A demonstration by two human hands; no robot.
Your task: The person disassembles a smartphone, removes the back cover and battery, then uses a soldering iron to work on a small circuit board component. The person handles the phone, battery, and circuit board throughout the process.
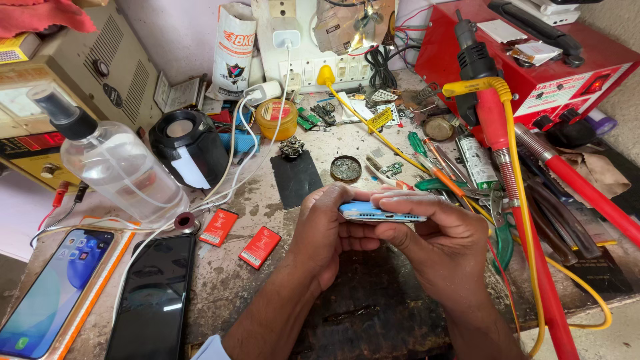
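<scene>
We grip a light-blue phone [381, 212] edge-on above the desk [267, 200], our left hand [327, 233] clasping its left end and our right hand [437, 240] wrapped over its right end, so our fingers hide most of its faces. Two red batteries [240, 237] lie just left of our hands. A dark phone [152, 297] and a lit phone [50, 290] are cut off by the lower edge.

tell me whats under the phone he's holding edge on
Under the light blue phone, the fingers of the left hand and right hand cradle it; below them lies the dark worn bench top. The phone's underside is hidden.
</scene>
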